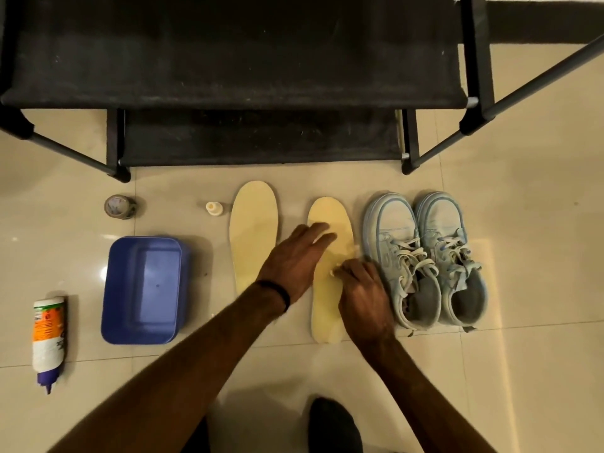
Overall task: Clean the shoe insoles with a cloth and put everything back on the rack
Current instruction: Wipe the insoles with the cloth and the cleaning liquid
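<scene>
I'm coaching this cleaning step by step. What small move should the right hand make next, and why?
Probably slide the right hand with its small pale cloth along the right insole. The left hand lies flat on that insole, steadying it, and the cloth sits near its middle, so both ends look unwiped.

Floor (523, 273): glossy beige tiles, warm light reflections. Black mat (539, 22): on the floor, far right corner.

Two pale yellow insoles (253, 233) lie flat between a blue tub and light-blue sneakers (425, 259), below the black rack (228, 60).
</scene>
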